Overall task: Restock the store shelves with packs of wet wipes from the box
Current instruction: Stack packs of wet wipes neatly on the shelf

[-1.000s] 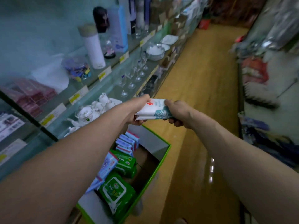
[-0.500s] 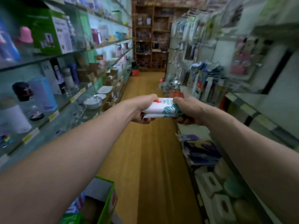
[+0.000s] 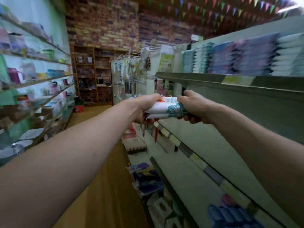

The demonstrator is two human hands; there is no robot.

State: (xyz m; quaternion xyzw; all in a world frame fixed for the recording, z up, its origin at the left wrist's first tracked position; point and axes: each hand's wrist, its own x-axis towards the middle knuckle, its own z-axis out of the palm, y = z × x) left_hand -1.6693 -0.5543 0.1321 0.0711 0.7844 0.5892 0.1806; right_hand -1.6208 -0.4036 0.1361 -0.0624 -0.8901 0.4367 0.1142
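Observation:
A white pack of wet wipes (image 3: 166,109) with a teal leaf print and a red mark is held out in front of me at chest height. My left hand (image 3: 144,109) grips its left end and my right hand (image 3: 194,106) grips its right end. It looks like two packs stacked, one under the other. The pack hangs in front of the right-hand shelving, just below the edge of an upper shelf (image 3: 213,79) that carries rows of stacked wipe packs (image 3: 246,58). The box is out of view.
Glass shelves (image 3: 37,99) with bottles and dishes line the left side of the aisle. The wooden floor (image 3: 102,186) runs to a brick back wall with a wooden rack (image 3: 92,74). Lower right shelves (image 3: 189,162) hold more packs and goods.
The view has swung up and to the right, from the box on the floor to the right shelving. Both hands kept hold of the pack and raised it towards the upper shelf.

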